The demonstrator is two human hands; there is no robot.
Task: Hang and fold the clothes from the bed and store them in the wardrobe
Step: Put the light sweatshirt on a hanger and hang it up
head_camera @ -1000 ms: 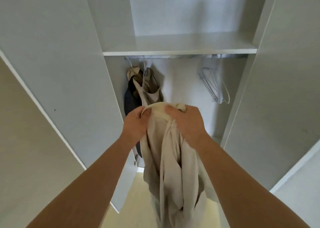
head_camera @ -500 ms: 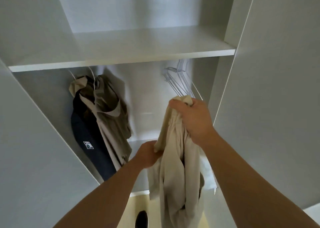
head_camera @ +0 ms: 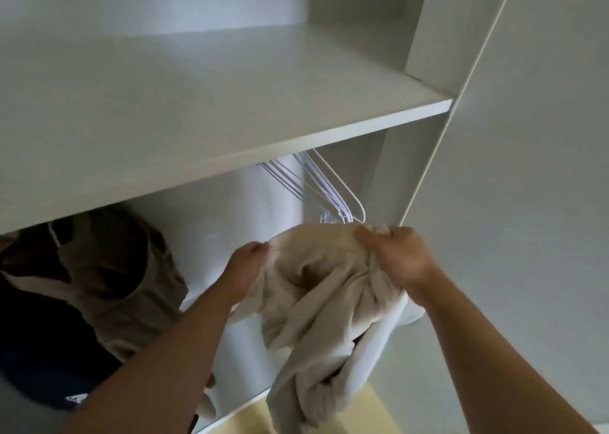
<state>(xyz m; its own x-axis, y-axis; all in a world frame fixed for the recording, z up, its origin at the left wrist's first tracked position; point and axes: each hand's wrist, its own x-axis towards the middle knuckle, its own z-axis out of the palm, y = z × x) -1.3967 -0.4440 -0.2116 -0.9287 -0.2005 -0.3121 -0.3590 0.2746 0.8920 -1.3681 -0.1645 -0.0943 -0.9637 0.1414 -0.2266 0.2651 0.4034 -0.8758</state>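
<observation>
A crumpled beige garment [head_camera: 316, 305] hangs between my two hands inside the open white wardrobe. My left hand [head_camera: 248, 264] pinches its top edge on the left side. My right hand [head_camera: 393, 257] grips a bunch of the cloth at the top right. The rest of the garment droops below in folds. Several empty white wire hangers [head_camera: 324, 191] hang just behind and above the garment, under the shelf [head_camera: 204, 104].
At the lower left hang a tan garment [head_camera: 125, 288] and a dark navy one [head_camera: 39, 344]. The wardrobe's right side panel [head_camera: 527, 203] stands close beside my right arm. Pale yellow floor [head_camera: 379, 414] shows at the bottom.
I have come closer to the wardrobe and the view has tilted up. My left hand rose from the garment's middle to its top edge, spreading the cloth between both hands.
</observation>
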